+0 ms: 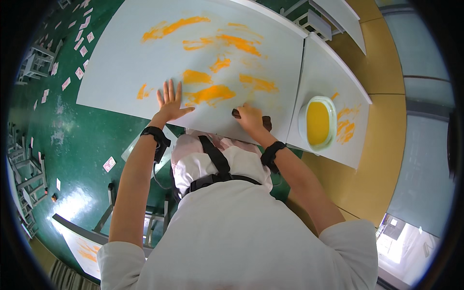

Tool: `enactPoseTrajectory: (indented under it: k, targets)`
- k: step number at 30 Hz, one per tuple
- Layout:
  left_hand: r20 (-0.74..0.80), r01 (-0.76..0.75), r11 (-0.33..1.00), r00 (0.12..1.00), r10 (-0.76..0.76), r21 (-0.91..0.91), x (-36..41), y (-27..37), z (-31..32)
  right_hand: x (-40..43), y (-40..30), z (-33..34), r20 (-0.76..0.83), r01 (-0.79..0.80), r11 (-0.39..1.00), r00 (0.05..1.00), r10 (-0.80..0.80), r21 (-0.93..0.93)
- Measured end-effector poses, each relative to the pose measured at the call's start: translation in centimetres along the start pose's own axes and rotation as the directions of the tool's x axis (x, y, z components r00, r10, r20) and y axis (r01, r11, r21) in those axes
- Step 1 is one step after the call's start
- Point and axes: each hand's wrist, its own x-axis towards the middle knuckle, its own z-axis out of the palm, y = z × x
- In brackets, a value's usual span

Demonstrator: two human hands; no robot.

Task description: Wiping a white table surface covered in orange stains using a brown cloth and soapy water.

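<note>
My left hand (170, 103) rests palm down on a white tabletop (119, 72), its fingers spread and nothing in it. Orange smears (210, 94) mark the surface just beyond and to the right of it. Close to the table's near edge, my right hand (250, 117) is closed around a dark brown object (267, 123). Its two ends stick out either side of the fist; the middle is hidden, so I cannot tell exactly what it is. Right of that hand, a white tub (302, 121) of yellow-orange liquid stands on the adjoining white table (326, 65).
More orange streaks (346, 125) lie beside the tub. A narrow gap (300, 72) separates the two tables. Printed paper notes (109, 164) are scattered over the green floor (87, 145). Stools (36, 65) stand at left, and another smeared white tabletop (81, 250) is behind me.
</note>
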Motion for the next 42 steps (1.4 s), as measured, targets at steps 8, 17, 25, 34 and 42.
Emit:
enactPoseTrajectory:
  k: [8,17,25,34,42]
  targets:
    - [-0.036,-0.033,0.999,0.999,0.032,-0.028,0.1,-0.2,0.2,0.0,0.0,0.3,-0.010,0.039,0.999,0.999,-0.039,-0.022]
    - [-0.038,-0.018,1.000,0.999,0.017,-0.013,0.3,-0.3,0.3,0.5,-0.1,1.1,-0.040,-0.156,0.982,0.987,0.152,-0.106]
    - [-0.060,-0.024,0.999,0.998,0.021,-0.046,0.4,-0.8,1.0,0.7,-0.1,0.6,0.050,-0.037,0.992,0.998,0.043,-0.117]
    - [-0.037,-0.020,1.000,0.999,0.020,-0.005,0.5,-0.4,0.6,0.1,-0.1,0.9,-0.058,-0.061,0.998,0.996,0.061,0.004]
    - [-0.051,-0.030,0.999,0.998,0.029,-0.017,0.5,-0.5,0.6,0.6,-0.4,0.5,0.018,-0.090,0.996,0.996,0.091,-0.028]
